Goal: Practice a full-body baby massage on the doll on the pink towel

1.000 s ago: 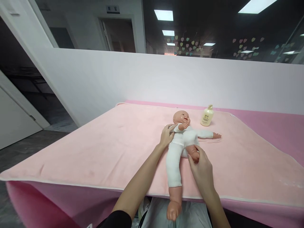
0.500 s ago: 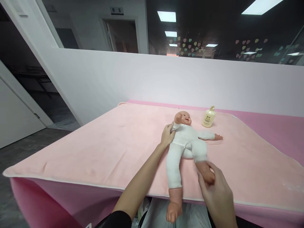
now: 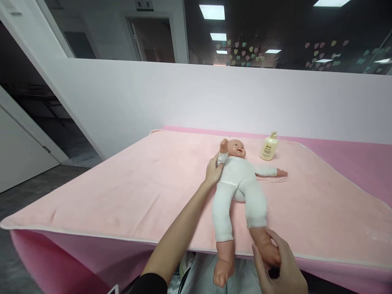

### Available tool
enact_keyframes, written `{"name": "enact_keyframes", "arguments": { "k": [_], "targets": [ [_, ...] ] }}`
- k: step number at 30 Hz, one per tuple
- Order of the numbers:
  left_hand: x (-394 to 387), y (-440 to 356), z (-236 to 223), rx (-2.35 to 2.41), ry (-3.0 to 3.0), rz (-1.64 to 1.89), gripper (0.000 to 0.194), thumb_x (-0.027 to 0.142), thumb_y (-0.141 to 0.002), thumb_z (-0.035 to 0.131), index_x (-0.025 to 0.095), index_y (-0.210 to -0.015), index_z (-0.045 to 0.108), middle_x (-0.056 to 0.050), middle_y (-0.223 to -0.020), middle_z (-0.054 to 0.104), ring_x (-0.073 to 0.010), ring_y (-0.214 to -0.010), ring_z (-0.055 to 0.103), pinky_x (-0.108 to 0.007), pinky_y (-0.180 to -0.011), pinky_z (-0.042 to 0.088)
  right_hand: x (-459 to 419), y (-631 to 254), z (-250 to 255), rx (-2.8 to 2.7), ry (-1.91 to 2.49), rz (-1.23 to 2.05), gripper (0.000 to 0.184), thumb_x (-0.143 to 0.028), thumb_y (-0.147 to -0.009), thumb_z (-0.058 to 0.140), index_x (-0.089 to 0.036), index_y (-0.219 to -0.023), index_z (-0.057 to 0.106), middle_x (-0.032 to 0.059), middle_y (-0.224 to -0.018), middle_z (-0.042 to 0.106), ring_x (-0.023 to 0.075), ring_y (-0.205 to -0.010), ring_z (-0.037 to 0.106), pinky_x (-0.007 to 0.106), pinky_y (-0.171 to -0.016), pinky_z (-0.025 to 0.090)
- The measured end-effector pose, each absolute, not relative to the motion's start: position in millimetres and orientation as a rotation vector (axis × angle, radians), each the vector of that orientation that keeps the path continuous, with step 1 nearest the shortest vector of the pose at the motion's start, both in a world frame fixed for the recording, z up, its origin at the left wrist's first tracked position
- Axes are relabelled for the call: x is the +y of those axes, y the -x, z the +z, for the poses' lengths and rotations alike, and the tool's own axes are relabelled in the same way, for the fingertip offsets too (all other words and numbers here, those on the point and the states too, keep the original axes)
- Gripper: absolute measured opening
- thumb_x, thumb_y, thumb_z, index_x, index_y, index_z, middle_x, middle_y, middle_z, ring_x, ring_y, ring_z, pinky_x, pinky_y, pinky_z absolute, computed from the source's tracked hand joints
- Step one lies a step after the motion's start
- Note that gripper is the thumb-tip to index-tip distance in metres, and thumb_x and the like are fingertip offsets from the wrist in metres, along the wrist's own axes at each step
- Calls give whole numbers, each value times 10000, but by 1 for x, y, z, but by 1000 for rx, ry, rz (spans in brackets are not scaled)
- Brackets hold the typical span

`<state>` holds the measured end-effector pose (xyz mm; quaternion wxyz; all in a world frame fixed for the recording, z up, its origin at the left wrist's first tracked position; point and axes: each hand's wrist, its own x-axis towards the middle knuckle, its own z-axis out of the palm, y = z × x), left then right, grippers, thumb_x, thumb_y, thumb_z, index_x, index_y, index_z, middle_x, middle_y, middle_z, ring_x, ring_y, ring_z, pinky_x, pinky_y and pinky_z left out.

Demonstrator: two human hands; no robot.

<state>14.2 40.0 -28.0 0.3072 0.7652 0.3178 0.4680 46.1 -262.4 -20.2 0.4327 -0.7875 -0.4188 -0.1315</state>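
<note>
A baby doll (image 3: 239, 183) in a white suit lies on its back on a pink blanket (image 3: 147, 188), head away from me, feet over the near edge. My left hand (image 3: 213, 171) is closed around the doll's upper arm, which points up beside its head. My right hand (image 3: 280, 267) is wrapped round the doll's foot at the blanket's near edge, with that leg stretched straight toward me. The doll's other arm lies out flat to the right.
A small cream lotion bottle (image 3: 268, 147) stands upright behind the doll's head, to the right. A white half-wall (image 3: 183, 98) runs behind the pink table. An open doorway and grey floor (image 3: 36, 183) lie to the left.
My right hand pulled the doll's bent leg straight, down to the near edge. My left hand swung the doll's arm from across its chest up beside its head.
</note>
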Motion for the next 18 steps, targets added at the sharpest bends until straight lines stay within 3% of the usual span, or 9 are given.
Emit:
{"name": "enact_keyframes", "arguments": {
  "k": [4, 11, 18],
  "targets": [
    [40, -15, -28, 857, -2006, 1238, 476, 175, -789, 455, 194, -1264, 475, -59, -1089, 606, -207, -974, 544, -333, -860, 443, -258, -58, -17, -1078, 1966, -328, 306, -402, -849, 434, -202, -1050, 551, 57, -916, 644, 186, -736, 629, 252, -565, 460],
    [29, -16, -26, 786, -2386, 1079, 578, 45, -708, 399, 237, -1236, 537, -68, -1175, 534, -202, -1096, 481, -353, -979, 375, -168, -84, 13, -1239, 1879, -262, 308, -271, -828, 406, -158, -1097, 507, 105, -975, 611, 219, -844, 603, 299, -636, 470],
    [36, -15, -23, 846, -2145, 1139, 543, 115, -749, 431, 239, -1274, 491, -45, -1135, 599, -224, -1061, 507, -367, -926, 409, -245, -39, -15, -1111, 1931, -386, 289, -366, -848, 448, -198, -1059, 550, 78, -938, 645, 202, -769, 639, 261, -578, 476]
  ]
}}
